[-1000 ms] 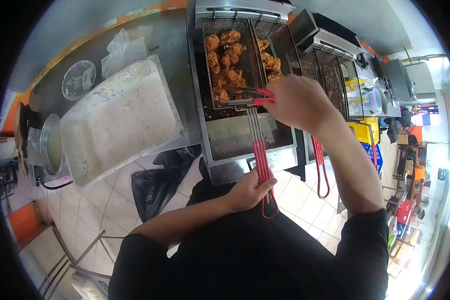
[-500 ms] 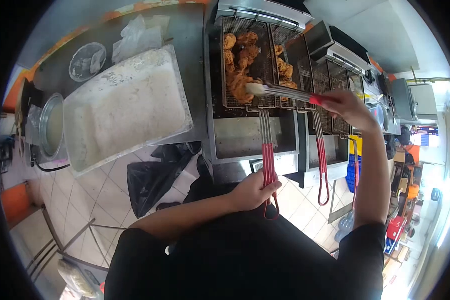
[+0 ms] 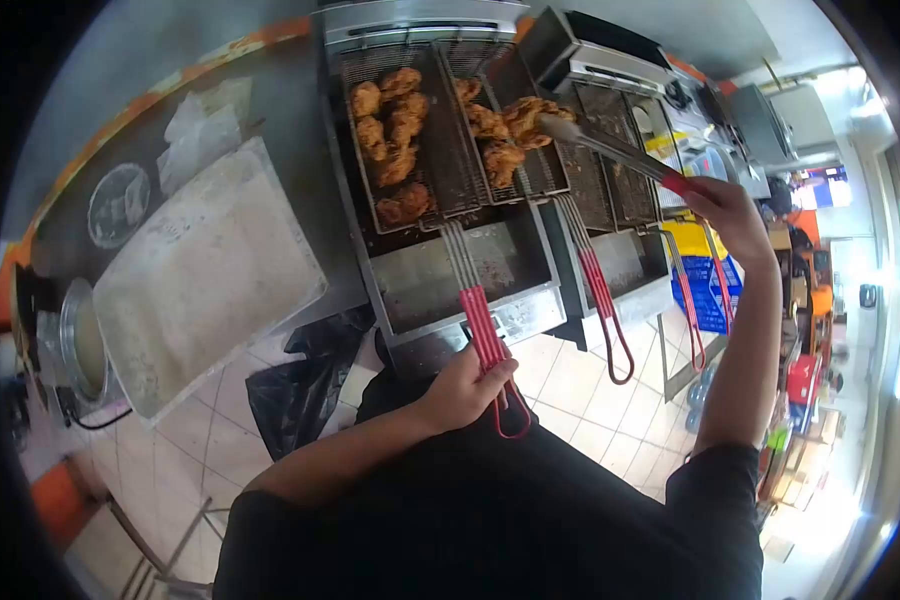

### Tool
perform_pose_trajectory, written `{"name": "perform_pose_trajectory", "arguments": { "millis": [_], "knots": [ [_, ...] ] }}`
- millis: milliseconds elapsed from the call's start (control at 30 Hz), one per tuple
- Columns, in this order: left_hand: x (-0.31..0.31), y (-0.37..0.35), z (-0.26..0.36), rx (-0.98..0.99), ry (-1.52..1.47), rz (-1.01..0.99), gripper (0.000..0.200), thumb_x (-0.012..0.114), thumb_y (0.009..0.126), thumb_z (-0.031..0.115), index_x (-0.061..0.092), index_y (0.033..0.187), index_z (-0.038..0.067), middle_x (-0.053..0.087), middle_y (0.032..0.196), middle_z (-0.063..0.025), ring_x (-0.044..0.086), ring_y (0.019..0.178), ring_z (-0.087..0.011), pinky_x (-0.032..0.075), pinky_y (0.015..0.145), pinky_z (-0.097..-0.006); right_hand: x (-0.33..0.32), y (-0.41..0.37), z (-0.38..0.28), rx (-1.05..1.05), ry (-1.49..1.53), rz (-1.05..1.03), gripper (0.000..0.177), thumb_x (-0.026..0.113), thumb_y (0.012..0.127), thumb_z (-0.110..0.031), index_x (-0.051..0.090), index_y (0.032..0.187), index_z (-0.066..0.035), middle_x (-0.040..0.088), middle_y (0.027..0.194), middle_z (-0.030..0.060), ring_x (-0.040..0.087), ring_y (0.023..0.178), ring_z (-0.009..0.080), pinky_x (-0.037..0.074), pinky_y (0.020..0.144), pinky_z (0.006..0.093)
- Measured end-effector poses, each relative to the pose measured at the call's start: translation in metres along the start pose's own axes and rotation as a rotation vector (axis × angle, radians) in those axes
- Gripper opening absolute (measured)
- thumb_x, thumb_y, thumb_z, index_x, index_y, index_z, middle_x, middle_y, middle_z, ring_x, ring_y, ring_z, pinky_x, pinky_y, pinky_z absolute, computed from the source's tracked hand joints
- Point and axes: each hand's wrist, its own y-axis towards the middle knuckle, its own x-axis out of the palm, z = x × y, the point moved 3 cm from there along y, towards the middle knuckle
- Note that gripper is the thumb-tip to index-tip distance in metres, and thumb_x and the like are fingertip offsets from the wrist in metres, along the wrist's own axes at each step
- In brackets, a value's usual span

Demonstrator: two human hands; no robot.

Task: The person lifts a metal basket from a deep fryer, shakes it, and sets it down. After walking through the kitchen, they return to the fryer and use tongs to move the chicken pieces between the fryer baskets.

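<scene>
My left hand (image 3: pixel 458 392) is closed around the red handle (image 3: pixel 482 318) of the left fryer basket (image 3: pixel 452 150). Pieces of browned fried chicken (image 3: pixel 407 122) lie along that basket's left side and near its front. In my right hand (image 3: pixel 735 222) is a pair of metal tongs (image 3: pixel 625 155) with red grips. Its pale tips meet a large piece of fried chicken (image 3: pixel 526 114) over the second basket (image 3: pixel 513 78). Below and beside that piece, more fried chicken (image 3: pixel 503 163) sits in the second basket, whose red handle (image 3: pixel 597 285) hangs free.
Left of the fryer (image 3: pixel 530 310) stands a large flour-dusted tray (image 3: pixel 210 270), with a metal bowl (image 3: pixel 80 340) and a clear round container (image 3: pixel 118 205) near it. More baskets (image 3: pixel 635 195) are on the right. A black bag (image 3: pixel 290 395) lies on the tiled floor (image 3: pixel 590 410).
My right hand has swung the tongs rightward from the left basket to over the second basket, with a fried chicken piece at the tips. My left hand stays on the handle; the view has shifted.
</scene>
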Motion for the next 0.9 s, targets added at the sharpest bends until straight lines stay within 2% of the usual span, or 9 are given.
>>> {"name": "perform_pose_trajectory", "arguments": {
  "millis": [100,133,333,400,433,533,700,767,900],
  "knots": [
    [0.003,0.000,0.006,0.025,-0.023,0.051,0.019,0.053,0.102,0.020,0.048,0.105,0.002,0.060,0.079,-0.0065,0.062,0.063,-0.0126,0.050,0.058,-0.0278,0.018,0.009,-0.012,0.002,-0.272,0.005,0.026,0.065,0.091,-0.027,0.071,0.104,-0.005,0.061,0.068,0.0100,0.055,0.061,0.0164,0.044,0.060,0.0326],
    [0.004,0.000,0.009,0.009,-0.048,0.057,0.018,0.052,0.102,0.019,0.048,0.104,0.001,0.060,0.079,-0.0072,0.062,0.063,-0.0127,0.049,0.058,-0.0274,0.029,0.009,-0.022,-0.111,-0.336,0.077,0.026,0.066,0.091,-0.029,0.071,0.107,-0.010,0.064,0.071,0.0151,0.062,0.065,0.0249,0.049,0.063,0.0360],
    [0.004,0.002,0.002,-0.026,-0.009,0.013,0.017,0.046,0.104,0.019,0.045,0.112,0.004,0.062,0.086,-0.0090,0.064,0.067,-0.0135,0.050,0.060,-0.0250,0.083,0.030,-0.029,-0.275,-0.767,0.117,0.029,0.065,0.090,-0.028,0.068,0.117,-0.018,0.068,0.083,0.0088,0.069,0.079,0.0278,0.056,0.073,0.0422],
    [0.004,0.001,0.002,-0.027,-0.003,0.012,0.017,0.046,0.104,0.019,0.044,0.112,0.004,0.063,0.086,-0.0093,0.064,0.067,-0.0137,0.050,0.060,-0.0251,0.081,0.031,-0.029,-0.578,-0.838,0.137,0.031,0.066,0.088,-0.026,0.068,0.118,-0.021,0.068,0.087,0.0068,0.069,0.082,0.0262,0.057,0.076,0.0406],
    [0.004,0.001,0.003,-0.025,-0.001,0.018,0.018,0.046,0.104,0.019,0.044,0.113,0.004,0.063,0.087,-0.0095,0.065,0.068,-0.0139,0.050,0.061,-0.0252,0.074,0.029,-0.030,-0.577,-0.837,0.139,0.031,0.066,0.088,-0.026,0.068,0.118,-0.021,0.068,0.087,0.0068,0.069,0.082,0.0262,0.057,0.076,0.0406],
    [0.005,0.000,0.005,-0.046,-0.015,0.018,0.018,0.046,0.104,0.018,0.043,0.114,0.004,0.063,0.087,-0.0100,0.065,0.068,-0.0144,0.051,0.061,-0.0253,0.040,0.012,-0.046,-0.495,-0.738,0.189,0.031,0.067,0.087,-0.022,0.068,0.117,-0.018,0.068,0.090,0.0086,0.069,0.084,0.0263,0.056,0.077,0.0404],
    [0.010,0.000,0.005,-0.048,-0.032,0.054,0.018,0.047,0.104,0.019,0.042,0.115,0.005,0.063,0.088,-0.0104,0.064,0.068,-0.0142,0.051,0.061,-0.0248,0.006,-0.016,-0.036,-0.098,-0.371,0.227,0.037,0.071,0.085,-0.023,0.067,0.121,-0.013,0.072,0.091,0.0128,0.069,0.079,0.0297,0.053,0.073,0.0400],
    [0.010,0.001,0.007,-0.040,-0.039,0.071,0.019,0.047,0.104,0.019,0.042,0.116,0.005,0.063,0.088,-0.0104,0.064,0.068,-0.0139,0.051,0.061,-0.0247,0.013,-0.028,-0.027,-0.087,-0.345,0.291,0.040,0.072,0.086,-0.026,0.066,0.123,-0.011,0.072,0.084,0.0138,0.069,0.073,0.0260,0.052,0.070,0.0366],
    [0.010,0.000,0.005,-0.057,-0.048,0.094,0.020,0.048,0.104,0.020,0.042,0.116,0.006,0.063,0.090,-0.0102,0.063,0.069,-0.0115,0.050,0.062,-0.0239,0.038,-0.044,0.000,0.077,0.037,0.195,0.039,0.069,0.092,-0.027,0.065,0.120,-0.001,0.066,0.074,0.0084,0.059,0.066,0.0120,0.047,0.064,0.0279]
  ]
}}
